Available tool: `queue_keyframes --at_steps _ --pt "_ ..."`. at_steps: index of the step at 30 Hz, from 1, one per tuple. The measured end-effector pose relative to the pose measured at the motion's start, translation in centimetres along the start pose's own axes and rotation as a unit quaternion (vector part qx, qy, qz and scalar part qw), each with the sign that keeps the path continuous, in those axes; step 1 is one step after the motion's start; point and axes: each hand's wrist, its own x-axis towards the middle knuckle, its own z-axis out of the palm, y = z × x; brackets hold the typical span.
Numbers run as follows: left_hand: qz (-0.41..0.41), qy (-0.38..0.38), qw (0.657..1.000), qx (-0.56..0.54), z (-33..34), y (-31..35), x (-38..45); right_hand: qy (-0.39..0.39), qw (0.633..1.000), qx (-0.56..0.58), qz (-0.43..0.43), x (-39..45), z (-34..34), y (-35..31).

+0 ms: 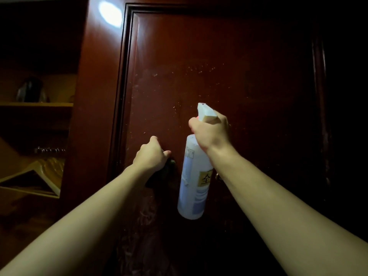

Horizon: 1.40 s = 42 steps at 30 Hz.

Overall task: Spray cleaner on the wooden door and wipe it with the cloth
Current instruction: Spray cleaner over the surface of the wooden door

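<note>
A dark red wooden door [229,66] fills the view, with small wet specks and smears on its panel. My right hand [212,132] grips the neck and trigger of a white spray bottle [194,186], whose nozzle points up at the door. My left hand [152,154] is closed on a dark cloth [162,172] and holds it against the door, low on the panel. Most of the cloth is hidden under the hand and hard to make out in the dim light.
A round light reflection [110,14] shines on the door frame at upper left. To the left is an open cabinet with a wooden shelf [35,104] carrying a dark jug [31,89]. Below it lies a wooden hanger [37,180].
</note>
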Motion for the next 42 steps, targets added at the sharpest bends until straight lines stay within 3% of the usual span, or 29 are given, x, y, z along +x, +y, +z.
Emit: queue_keyframes --at_steps 22,42 --pt "-0.036 0.009 0.999 0.02 0.1 1.3 -0.8 0.054 0.997 0.017 0.061 1.0 -6.5 1.6" --pt "0.014 0.028 0.999 0.014 2.1 3.5 -2.1 0.091 0.992 -0.036 0.083 0.4 -10.9 4.6"
